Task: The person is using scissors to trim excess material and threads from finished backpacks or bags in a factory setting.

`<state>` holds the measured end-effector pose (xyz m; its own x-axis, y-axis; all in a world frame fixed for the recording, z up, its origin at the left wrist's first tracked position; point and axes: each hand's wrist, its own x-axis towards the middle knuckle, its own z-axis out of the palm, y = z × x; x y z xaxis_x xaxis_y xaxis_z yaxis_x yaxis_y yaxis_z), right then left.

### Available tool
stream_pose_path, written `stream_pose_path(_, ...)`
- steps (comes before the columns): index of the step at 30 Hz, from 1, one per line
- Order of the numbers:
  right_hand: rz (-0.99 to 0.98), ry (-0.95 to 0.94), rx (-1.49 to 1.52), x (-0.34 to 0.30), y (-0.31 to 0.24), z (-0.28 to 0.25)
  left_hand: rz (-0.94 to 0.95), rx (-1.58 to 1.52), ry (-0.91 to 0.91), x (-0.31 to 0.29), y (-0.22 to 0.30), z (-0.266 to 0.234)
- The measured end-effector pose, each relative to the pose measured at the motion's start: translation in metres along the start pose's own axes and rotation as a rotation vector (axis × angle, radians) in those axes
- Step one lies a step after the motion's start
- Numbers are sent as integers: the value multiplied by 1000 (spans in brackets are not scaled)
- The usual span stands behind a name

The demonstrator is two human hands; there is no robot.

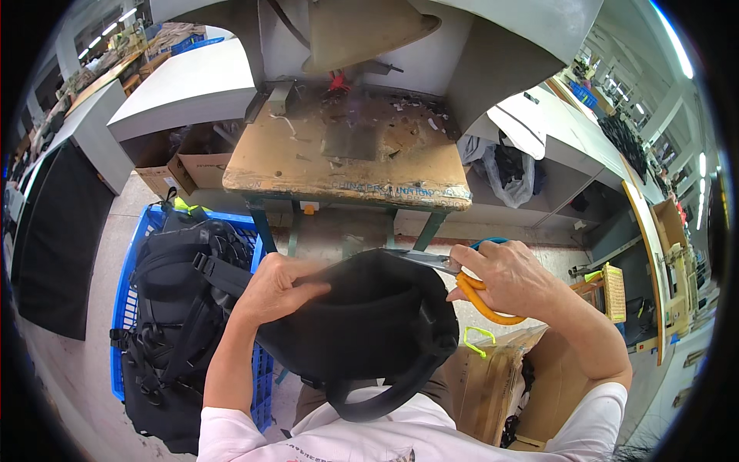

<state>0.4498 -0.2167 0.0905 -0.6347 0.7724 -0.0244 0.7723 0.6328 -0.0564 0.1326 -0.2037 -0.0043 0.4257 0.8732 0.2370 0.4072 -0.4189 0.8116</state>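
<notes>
The left hand (281, 291) has fingers clamped on a black fabric bag (358, 331). The right hand (512, 277) has fingers wrapped around orange-handled scissors (435, 261)

The black bag (362, 327) gapes beside orange-handled scissors (442, 262).

Printed in grey-blue capitals along the worn front edge of the desk (300, 171), partly rubbed away. Marked small and dark on the side of a cardboard box (202, 171) left of the desk, too small to make out. Lettered too in little dark characters on the white shirt (462, 439), low in the view, not legible enough to read.
</notes>
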Motion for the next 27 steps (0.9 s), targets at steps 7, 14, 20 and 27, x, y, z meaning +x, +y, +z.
stream_pose_path(7, -86, 79, -58, 0, -2, -4, 136, 130, 35, -6, 4, 9)
stream_pose_path(14, -51, -102, 53, 4, 1, 6, 148, 124, 56, -12, 3, 13)
stream_pose_path(20, -119, -64, 68, 0, 2, 4, 128, 81, 27, -15, 2, 12)
stream_pose_path(27, -120, -136, 87, 4, 0, 6, 156, 60, -7, -14, 3, 17)
